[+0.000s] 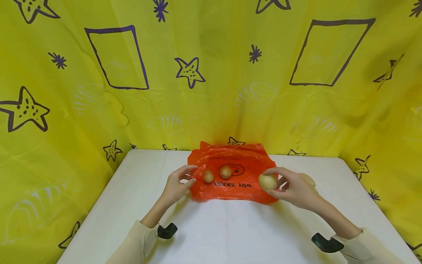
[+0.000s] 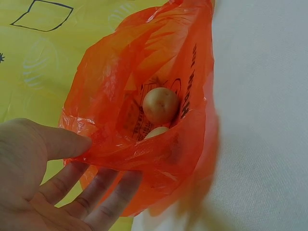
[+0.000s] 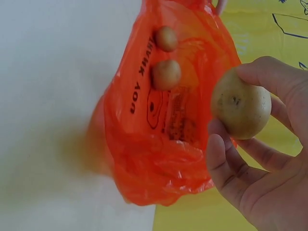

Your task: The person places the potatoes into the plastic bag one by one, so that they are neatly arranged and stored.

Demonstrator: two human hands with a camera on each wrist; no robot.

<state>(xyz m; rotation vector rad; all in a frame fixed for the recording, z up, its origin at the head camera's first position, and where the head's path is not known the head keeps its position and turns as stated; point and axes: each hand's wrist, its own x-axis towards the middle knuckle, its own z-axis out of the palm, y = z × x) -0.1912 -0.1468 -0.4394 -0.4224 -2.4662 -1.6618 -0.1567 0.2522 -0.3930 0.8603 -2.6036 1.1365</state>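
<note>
Sleeves: two pale cuffs, nearest the camera at the lower edge, each with a dark wrist piece beside it.
Right grip: thumb and fingers curl round one held potato, which shows between the fingertips on the side toward the bag.
Held potato: pale yellow, almost round, with no clear long axis; it appears at the right edge of the bag, left of the palm that carries it. Whether it touches the plastic, I cannot tell.
Red bag: thin, crinkled plastic with black lettering, wider from left to right than from front to back, its mouth spread open.
Left grip: pinches the left rim of the bag, thumb on one side of the film and fingers on the other.
Potatoes inside: two, one close to the left grip, the other just right of it, toward the bag's middle.
Key relation: the bag's interior lies directly left of the held potato, so the right side of the mouth is the nearer one.
Behind the right grip: another pale, rounded item, partly hidden, probably a potato.
Surroundings: white table; yellow curtain with drawn starfish.
</note>
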